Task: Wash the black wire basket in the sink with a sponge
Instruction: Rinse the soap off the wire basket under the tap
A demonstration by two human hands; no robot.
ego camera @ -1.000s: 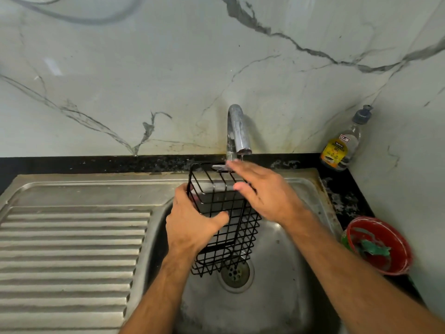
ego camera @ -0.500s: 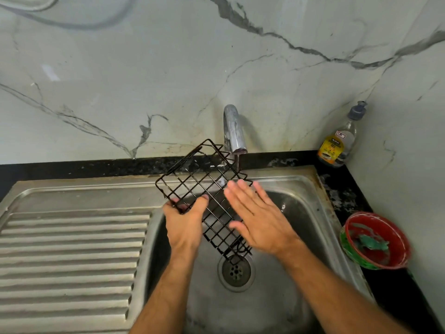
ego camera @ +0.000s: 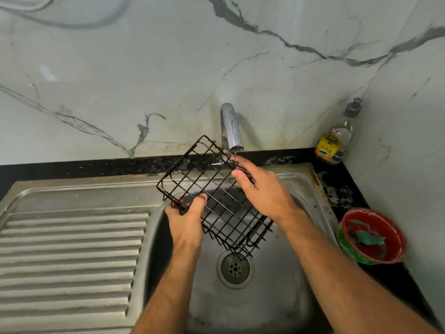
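Over the basin of the steel sink (ego camera: pixel 298 182), the black wire basket (ego camera: pixel 216 196) is held up in the air, tilted so that one corner rises toward the tap and the opposite corner hangs just above the drain (ego camera: pixel 235 269). Its grid faces the camera, and the basket touches neither the basin floor nor the walls.

The left hand (ego camera: pixel 186 225) grasps the basket at its lower left edge, thumb laid over the front wires and the other fingers hidden behind them. The right hand (ego camera: pixel 262 191) is at the upper right edge, thumb on the front of the grid and fingers curled round the rim, so both hands grip the basket. A thin stream of water falls from the chrome tap (ego camera: pixel 230 127) onto the right hand's fingers, just beside the basket's top corner.

Left of the basin lies the ribbed draining board (ego camera: pixel 69 256). Along the back runs a dark speckled desk (ego camera: pixel 96 165) under a veined marble wall (ego camera: pixel 168 68). At the right rear corner stands a clear dish-soap bottle (ego camera: pixel 336 138) with a yellow label and grey cap. Nearer, on the right, sits a red bowl (ego camera: pixel 395 237) with a green scrap of scrubber (ego camera: pixel 367 238) inside it, well apart from the hands.
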